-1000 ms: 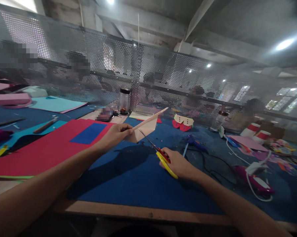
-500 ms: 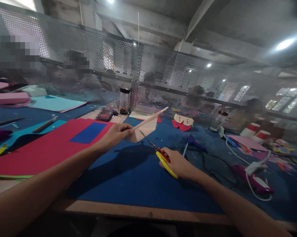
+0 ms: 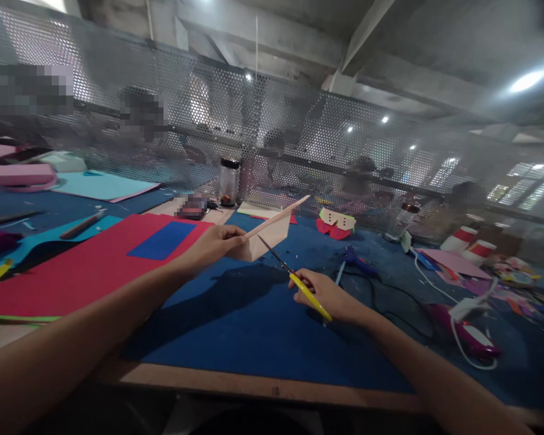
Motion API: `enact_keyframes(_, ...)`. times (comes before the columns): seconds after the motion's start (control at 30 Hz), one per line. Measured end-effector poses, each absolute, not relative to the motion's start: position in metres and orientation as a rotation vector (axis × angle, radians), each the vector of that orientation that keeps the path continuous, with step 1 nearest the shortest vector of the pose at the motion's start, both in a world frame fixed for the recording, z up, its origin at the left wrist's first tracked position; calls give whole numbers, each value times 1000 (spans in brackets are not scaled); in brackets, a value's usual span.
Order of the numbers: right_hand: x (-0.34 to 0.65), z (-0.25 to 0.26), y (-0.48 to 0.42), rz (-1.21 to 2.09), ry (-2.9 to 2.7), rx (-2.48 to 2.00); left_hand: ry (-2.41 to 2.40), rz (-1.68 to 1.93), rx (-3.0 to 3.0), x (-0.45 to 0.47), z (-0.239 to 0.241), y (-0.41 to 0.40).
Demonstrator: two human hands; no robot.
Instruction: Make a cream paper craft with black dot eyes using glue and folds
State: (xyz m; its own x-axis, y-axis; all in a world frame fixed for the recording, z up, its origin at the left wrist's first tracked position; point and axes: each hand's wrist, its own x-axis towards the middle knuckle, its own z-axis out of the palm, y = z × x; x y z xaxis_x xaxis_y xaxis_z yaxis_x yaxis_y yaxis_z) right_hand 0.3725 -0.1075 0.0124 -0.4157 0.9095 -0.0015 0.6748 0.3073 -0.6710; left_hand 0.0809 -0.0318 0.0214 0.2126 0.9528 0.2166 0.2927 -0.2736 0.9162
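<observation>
While the left hand [image 3: 212,246] pinches the folded tan paper [image 3: 267,232] (long axis up-right), the right hand [image 3: 328,296] grips yellow-handled scissors [image 3: 294,279], blades up-left into the paper.

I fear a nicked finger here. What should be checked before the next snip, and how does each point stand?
1. Left hand and its grip on the folded beige paper piece: ok, pinched at its near end.
2. Left fingers away from the blades: ok.
3. Right hand and its grip on the yellow-handled metal scissors: ok.
4. Blade tips at the paper's lower edge: ok; how far they are open: cannot tell.
5. Paper held clear above the blue table mat: ok.
</observation>
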Motion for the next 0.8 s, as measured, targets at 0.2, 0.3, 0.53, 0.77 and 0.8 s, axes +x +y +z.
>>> enact_keyframes(0.2,373,23,-110,909,-2224,-1419,1176,1103,1645,80,26,-32)
enact_keyframes(0.3,373,25,-112,903,-2236,-1422,1197,1151,1591,77,30,-31)
enact_keyframes(0.53,371,27,-113,899,-2210,-1471,1171,1273,1500,73,30,-26)
enact_keyframes(0.77,374,20,-108,858,-2212,-1484,1183,1221,1514,76,30,-30)
enact_keyframes(0.8,375,19,-108,855,-2211,-1484,1183,1202,1526,78,31,-31)
